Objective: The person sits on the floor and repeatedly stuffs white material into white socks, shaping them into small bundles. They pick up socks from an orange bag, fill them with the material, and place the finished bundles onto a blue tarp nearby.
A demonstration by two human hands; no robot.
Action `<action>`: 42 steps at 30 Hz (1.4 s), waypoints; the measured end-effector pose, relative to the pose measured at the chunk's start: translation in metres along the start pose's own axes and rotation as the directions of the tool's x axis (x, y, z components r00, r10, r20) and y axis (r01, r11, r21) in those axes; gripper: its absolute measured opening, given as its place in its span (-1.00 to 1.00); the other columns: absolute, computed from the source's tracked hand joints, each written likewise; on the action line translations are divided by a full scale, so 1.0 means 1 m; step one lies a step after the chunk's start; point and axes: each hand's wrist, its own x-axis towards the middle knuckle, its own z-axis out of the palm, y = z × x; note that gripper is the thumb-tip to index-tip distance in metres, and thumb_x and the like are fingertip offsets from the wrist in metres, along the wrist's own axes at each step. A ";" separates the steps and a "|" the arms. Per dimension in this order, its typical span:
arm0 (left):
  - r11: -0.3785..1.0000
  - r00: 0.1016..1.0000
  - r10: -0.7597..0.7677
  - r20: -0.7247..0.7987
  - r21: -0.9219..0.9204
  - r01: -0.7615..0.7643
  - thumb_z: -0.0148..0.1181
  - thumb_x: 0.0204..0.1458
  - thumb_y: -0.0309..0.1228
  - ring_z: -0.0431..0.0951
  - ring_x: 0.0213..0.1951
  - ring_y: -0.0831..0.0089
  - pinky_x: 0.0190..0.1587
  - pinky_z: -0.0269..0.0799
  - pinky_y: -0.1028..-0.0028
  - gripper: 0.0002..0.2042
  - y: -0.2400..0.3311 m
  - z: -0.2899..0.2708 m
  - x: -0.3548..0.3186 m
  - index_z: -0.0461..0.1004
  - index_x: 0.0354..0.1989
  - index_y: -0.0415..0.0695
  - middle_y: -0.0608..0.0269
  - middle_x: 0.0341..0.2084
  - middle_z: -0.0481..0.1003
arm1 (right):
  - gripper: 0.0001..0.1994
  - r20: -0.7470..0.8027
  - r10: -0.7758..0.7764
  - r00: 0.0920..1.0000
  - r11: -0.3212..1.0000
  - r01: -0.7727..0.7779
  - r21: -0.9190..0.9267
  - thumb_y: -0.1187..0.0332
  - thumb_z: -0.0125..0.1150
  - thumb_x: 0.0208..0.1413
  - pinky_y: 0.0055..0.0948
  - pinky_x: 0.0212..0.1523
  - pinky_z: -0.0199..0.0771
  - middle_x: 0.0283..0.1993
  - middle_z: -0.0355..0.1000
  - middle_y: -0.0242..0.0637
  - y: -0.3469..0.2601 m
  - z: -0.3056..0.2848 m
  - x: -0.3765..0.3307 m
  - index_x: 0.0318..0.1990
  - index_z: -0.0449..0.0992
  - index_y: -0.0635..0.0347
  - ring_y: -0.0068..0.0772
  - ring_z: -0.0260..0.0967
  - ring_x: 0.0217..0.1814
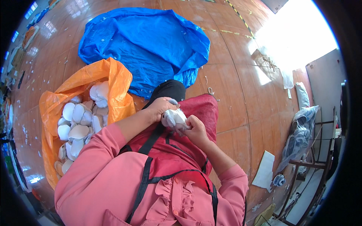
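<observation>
Above my lap, my left hand (161,108) grips a small bundle of soft white and grey bra cups (174,119) from its left side. On the other side, my right hand (197,130) pinches the lower right edge of the same bundle, fingers closed. How many pieces are in it I cannot tell. To my left an orange woven sack (120,81) stands with its mouth folded open. Inside lie many loose moulded bra cups (78,132), white, pale grey and beige. A red apron (200,109) with black straps covers my lap under both hands.
A blue tarpaulin sheet (143,37) lies spread on the brown floor (233,90) ahead. At the right are a clear plastic bag (299,130) with dark contents, a metal frame (313,164), a white sheet piece (264,170) and a small roll (279,180).
</observation>
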 end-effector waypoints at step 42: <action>0.264 0.829 0.020 0.559 0.797 -0.544 0.46 -0.23 -0.26 0.48 -0.12 0.15 -0.06 0.38 0.30 -0.65 0.019 -0.001 -0.083 0.47 -0.32 -0.15 0.16 -0.30 0.48 | -0.60 0.446 0.294 0.845 0.534 -0.532 0.657 0.44 0.46 -0.06 -0.60 -0.18 0.31 -0.27 0.31 -0.52 -0.002 -0.005 -0.043 -0.24 0.25 0.04 -0.65 0.27 -0.20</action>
